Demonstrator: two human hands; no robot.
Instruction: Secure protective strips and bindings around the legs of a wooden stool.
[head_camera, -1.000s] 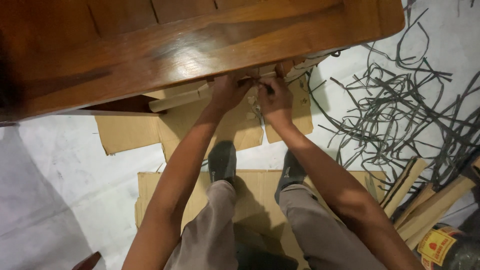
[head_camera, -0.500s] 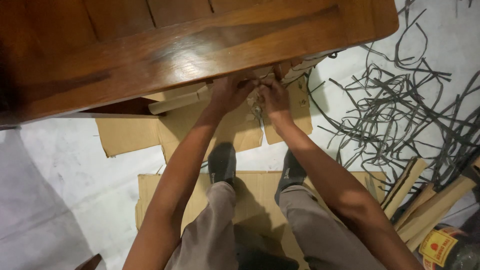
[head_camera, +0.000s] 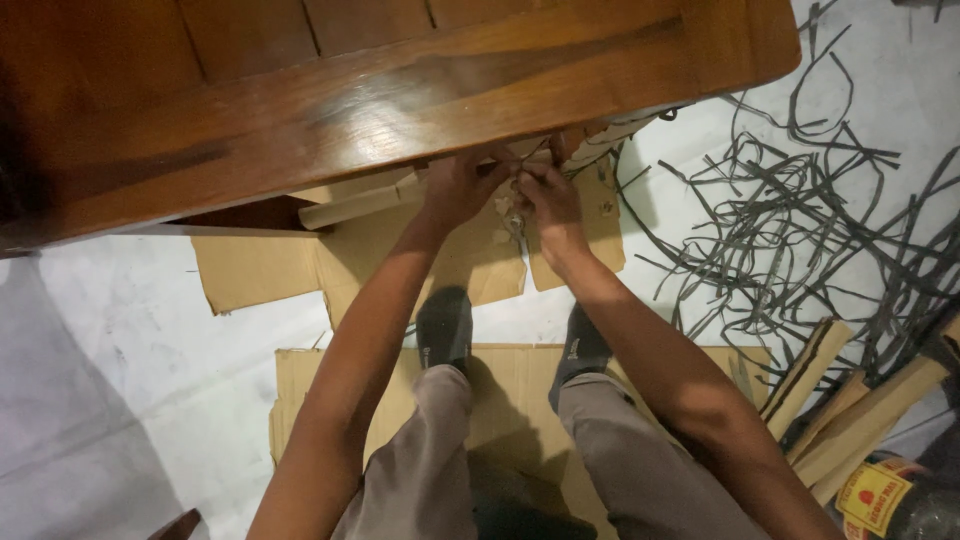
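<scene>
A large polished brown wooden panel (head_camera: 400, 90) fills the top of the view. Both of my hands meet just under its near edge. My left hand (head_camera: 462, 185) has its fingers curled on pale cardboard wrapping (head_camera: 360, 205) that sticks out from beneath the wood. My right hand (head_camera: 548, 200) is close beside it, almost touching, pinching a torn pale scrap of the same wrapping (head_camera: 510, 208). The fingertips are partly hidden by the panel's edge. My legs and dark shoes stand on a flat cardboard sheet (head_camera: 330, 390) below.
Flattened cardboard pieces (head_camera: 255, 270) lie on the white floor under the panel. A tangle of dark strapping bands (head_camera: 800, 220) spreads at the right. Wooden slats (head_camera: 860, 420) and a red-and-yellow package (head_camera: 875, 495) lie at the lower right.
Both hands stay at the same place under the panel's edge. Only the fingers have shifted slightly on the wrapping.
</scene>
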